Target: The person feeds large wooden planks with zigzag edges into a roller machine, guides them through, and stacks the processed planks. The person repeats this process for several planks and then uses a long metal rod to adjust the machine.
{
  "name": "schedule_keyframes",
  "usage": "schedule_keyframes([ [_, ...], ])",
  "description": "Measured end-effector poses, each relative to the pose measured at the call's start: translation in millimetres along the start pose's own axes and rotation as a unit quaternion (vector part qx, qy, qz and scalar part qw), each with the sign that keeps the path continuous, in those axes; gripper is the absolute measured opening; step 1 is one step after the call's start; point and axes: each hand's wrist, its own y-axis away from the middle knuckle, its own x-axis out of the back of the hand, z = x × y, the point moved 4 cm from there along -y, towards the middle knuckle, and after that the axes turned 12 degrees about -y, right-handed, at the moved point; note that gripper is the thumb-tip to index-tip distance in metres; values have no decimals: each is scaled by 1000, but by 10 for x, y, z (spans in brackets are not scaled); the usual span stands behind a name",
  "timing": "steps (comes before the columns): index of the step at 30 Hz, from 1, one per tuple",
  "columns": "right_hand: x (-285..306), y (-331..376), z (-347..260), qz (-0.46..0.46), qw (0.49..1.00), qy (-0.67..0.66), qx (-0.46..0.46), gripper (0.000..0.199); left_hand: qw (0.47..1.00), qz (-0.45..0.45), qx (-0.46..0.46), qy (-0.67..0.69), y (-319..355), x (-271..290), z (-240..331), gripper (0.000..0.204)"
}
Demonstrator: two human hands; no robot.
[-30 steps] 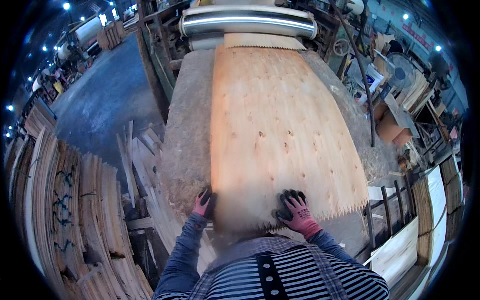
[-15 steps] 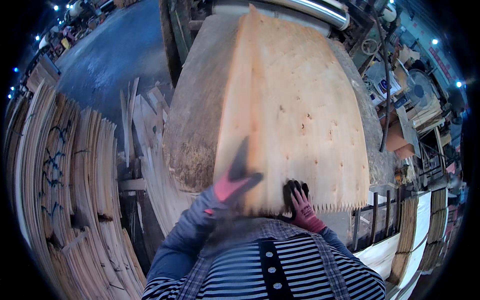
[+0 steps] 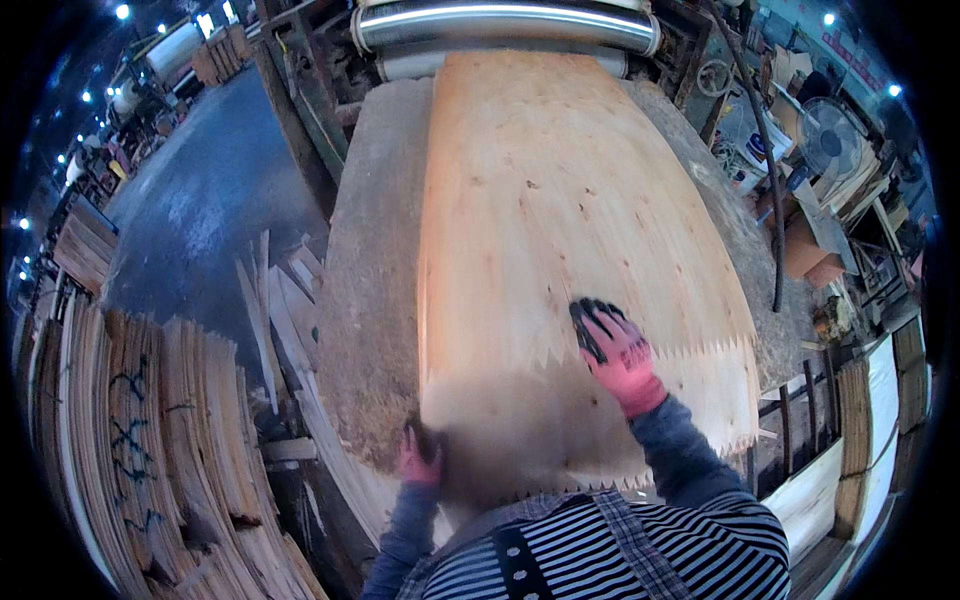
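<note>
A thin sheet of wood veneer (image 3: 540, 220), pale with small knots, lies lengthwise on the worn work table, its jagged near edge across the middle. Beneath it, a second veneer sheet (image 3: 690, 410) shows closer to my body, also with a toothed near edge. My right hand (image 3: 615, 355), in a pink glove with black fingertips, rests flat on the upper sheet by its jagged edge, fingers spread. At the left side edge of the sheets is my left hand (image 3: 420, 458), gloved alike; its dark fingers are blurred, so their grip is unclear.
Metal rollers (image 3: 510, 30) of a machine span the table's far end. Stacked veneer (image 3: 150, 450) stands at the left, with loose strips (image 3: 290, 310) beside the table (image 3: 370, 250). To the right are a fan (image 3: 830, 135), a dark upright rod (image 3: 770, 170) and more stacked sheets (image 3: 853, 430).
The upper sheet has slid away toward the rollers, uncovering part of the sheet below. My right hand has moved forward with it; my left hand has come down and back to the left edge.
</note>
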Motion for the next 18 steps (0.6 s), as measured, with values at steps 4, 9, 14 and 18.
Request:
schedule_keyframes([
  [4, -376, -701, 453, -3, 1000, 0, -7, 40, 993, -62, 44, 94, -74, 29, -52, 59],
  [9, -781, -1293, 1052, -33, 992, 110, -57, 44, 956, -145, 87, 241, -121, 459, 393, 53],
  [14, -663, -786, 303, -25, 998, 54, 28, 52, 946, -149, 96, 270, -76, 519, 233, 52],
  [18, -491, 381, -177, -163, 986, -41, 24, 60, 937, -129, 32, 324, -95, 459, 57, 48],
])
